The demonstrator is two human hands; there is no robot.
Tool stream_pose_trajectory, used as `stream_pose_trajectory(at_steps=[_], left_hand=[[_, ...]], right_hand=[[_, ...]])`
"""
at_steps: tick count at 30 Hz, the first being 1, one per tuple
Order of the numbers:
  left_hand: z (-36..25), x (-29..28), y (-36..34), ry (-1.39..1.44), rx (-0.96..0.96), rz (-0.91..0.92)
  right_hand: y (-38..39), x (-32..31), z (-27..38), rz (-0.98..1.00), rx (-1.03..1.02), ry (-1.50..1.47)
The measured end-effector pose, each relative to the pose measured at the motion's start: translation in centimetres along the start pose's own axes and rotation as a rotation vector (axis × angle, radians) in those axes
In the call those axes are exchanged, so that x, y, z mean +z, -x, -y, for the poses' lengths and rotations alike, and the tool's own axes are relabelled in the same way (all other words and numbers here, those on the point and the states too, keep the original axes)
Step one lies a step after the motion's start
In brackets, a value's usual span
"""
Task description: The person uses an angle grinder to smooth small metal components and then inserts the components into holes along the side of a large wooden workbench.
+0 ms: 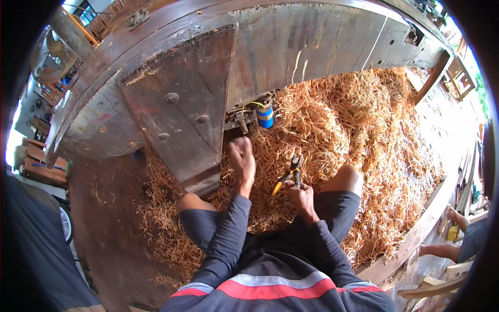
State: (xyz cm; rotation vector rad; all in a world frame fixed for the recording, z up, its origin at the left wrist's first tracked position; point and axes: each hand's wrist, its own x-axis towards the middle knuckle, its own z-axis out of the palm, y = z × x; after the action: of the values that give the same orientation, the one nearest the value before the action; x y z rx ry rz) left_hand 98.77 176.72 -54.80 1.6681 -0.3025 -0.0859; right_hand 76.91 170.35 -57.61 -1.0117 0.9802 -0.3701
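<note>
My right hand (303,202) is wrapped round one handle of a pair of pliers (294,165) with yellow and black grips. The pliers point up and away from me, and the other handle stands apart from the gripped one. My left hand (242,162) is raised with its fingers curled, just below a metal fitting (242,122) under the machine. What those fingers hold, if anything, is hidden. Beside the fitting hangs a blue cylinder (265,116) with a tan band, and a yellow wire (253,103) loops above it.
A large worn machine housing (187,99) arches over my hands, its bolted panel reaching down on the left. Curly wood shavings (332,125) heap beneath it and round my knees. A wooden beam (416,229) borders the heap at right; another person's legs (442,251) lie beyond.
</note>
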Motion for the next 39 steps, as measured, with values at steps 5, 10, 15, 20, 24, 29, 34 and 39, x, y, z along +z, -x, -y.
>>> stream_pose_trajectory(at_steps=[5, 10, 15, 20, 24, 29, 34, 39], left_hand=[[-3.7, 0.0, 2.3, 0.081, -0.36, 0.584], [-4.6, 0.1, -1.5, 0.443, -0.42, 0.583], [-4.6, 1.6, -1.9, 0.457, -0.373, 0.623], [-5.1, -0.2, -2.3, 0.726, -0.504, 0.608], [-6.4, -0.7, -1.2, 0.847, -0.565, 0.74], [-6.0, -0.7, -0.9, 0.911, -0.516, 0.697], [-8.6, -0.6, 0.5, 0.595, -0.5, 0.56], [-5.5, -1.1, 1.5, 0.75, -0.697, 0.465]], right_hand=[[1.2, 5.6, 7.5, 0.101, -0.601, 0.582], [-2.1, 10.1, 8.5, -0.026, -0.917, 0.67], [-5.1, 9.6, 7.8, 0.044, -0.635, 0.72], [-3.2, 6.9, 10.4, 0.529, -0.418, 0.452], [-0.9, 4.1, 9.6, 0.636, 0.087, 0.012], [2.2, 3.7, 11.4, 0.764, 0.265, -0.414], [3.2, 2.4, 11.9, 0.774, 0.28, -0.323], [4.3, 1.5, 11.5, 0.699, 0.082, 0.185]])
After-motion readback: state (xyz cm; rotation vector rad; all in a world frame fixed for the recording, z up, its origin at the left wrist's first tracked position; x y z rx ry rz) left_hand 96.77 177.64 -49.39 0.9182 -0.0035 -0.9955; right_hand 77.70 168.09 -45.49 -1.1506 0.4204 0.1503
